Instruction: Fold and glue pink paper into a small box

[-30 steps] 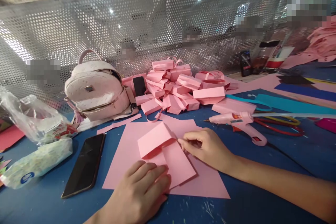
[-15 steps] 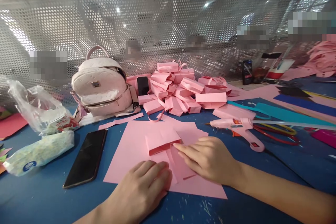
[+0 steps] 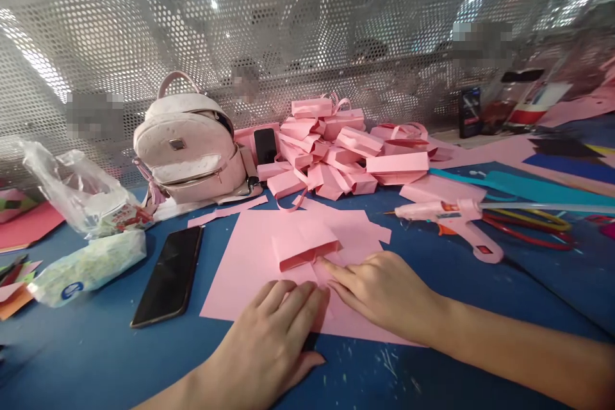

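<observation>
A small folded pink paper box (image 3: 307, 246) lies on a large pink sheet (image 3: 230, 269), its narrow opening facing me. My right hand (image 3: 379, 288) rests at the box's lower right, index finger stretched out and touching the paper near the opening. Below the box lies my left hand (image 3: 283, 327), palm down on the sheet's front part, with its thumb apart from the other fingers. The paper right under both hands is partly hidden. Neither hand visibly grips anything.
Behind the sheet is a heap of folded pink paper pieces (image 3: 331, 154). A pink glue gun (image 3: 451, 214) lies to the right, with its cord. At left are a black phone (image 3: 168, 275), a tissue pack (image 3: 91, 266) and a pale backpack (image 3: 189, 147).
The view has shifted, tilting slightly. My left hand has moved a little right and its thumb now spreads away from the fingers. My right hand stays beside the box.
</observation>
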{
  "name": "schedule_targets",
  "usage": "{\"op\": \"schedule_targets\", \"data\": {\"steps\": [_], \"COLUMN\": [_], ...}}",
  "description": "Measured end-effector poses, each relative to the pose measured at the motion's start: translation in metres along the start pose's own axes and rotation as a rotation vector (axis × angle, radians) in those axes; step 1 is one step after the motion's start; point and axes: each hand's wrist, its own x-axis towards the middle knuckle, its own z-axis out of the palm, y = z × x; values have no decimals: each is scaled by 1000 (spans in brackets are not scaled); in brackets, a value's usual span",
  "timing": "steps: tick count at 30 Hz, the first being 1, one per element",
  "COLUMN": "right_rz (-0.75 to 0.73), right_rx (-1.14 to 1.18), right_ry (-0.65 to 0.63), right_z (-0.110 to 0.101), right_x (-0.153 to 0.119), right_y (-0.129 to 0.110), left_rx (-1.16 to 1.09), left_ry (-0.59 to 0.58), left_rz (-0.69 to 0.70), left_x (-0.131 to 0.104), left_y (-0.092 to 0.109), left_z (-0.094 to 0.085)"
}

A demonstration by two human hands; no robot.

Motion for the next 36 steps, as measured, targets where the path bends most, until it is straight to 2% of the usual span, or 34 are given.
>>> {"op": "schedule_targets", "data": {"steps": [7,14,19,26,36], "right_rz": [-11,113,125,163,187], "right_rx": [74,30,-5,-47,-43], "right_ry": [28,-87,-109,-249,-294], "right_z": [5,4,2,-6,-14], "right_x": [-3,4,9,17,28], "right_y": [4,8,8,1,-1], "left_rx": [-19,-8,-31,-100,-173], "left_ry": [-113,-30,7,-95,-61], "left_rz": [64,112,104,45,-10], "left_x": [5,7,5,3,-2], "left_y": [-8,-12,-14,-12,-8], "left_z": [-7,-4,3,-3,-7]}}
